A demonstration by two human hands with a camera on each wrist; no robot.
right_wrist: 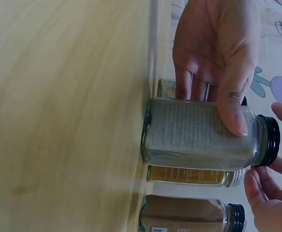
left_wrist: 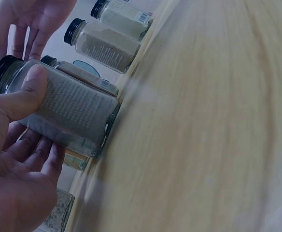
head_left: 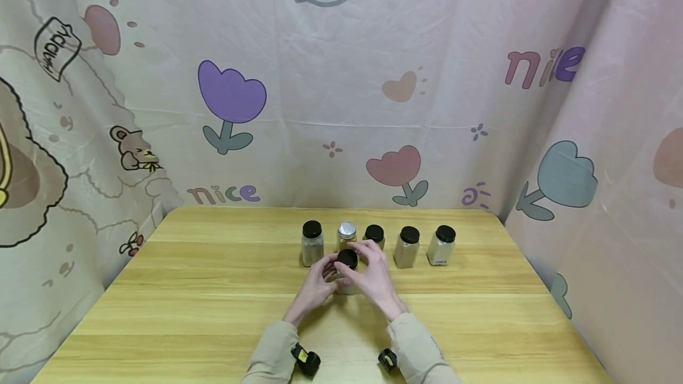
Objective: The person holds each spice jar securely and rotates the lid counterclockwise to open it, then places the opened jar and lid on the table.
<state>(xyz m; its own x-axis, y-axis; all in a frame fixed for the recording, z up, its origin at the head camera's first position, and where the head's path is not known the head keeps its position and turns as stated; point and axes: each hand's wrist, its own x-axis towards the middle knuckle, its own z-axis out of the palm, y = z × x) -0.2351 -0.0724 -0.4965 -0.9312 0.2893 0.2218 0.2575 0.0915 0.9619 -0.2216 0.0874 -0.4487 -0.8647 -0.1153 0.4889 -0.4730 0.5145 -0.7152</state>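
A clear glass jar with a black lid and greyish contents stands upright on the table. Printed text covers its side in both wrist views. My left hand grips the jar's body, thumb on the near face and fingers on the opposite side. Around the lid, my right hand is spread, its thumb tip slightly apart from the rim and its fingers on the other side. Whether those fingers touch the lid is unclear. Behind the hands stands a silver-lidded jar with yellow contents.
Further glass jars stand in a row behind: a speckled grey one on the left, then a brown one, a beige one and a pale one on the right. The wooden table ends at a patterned curtain.
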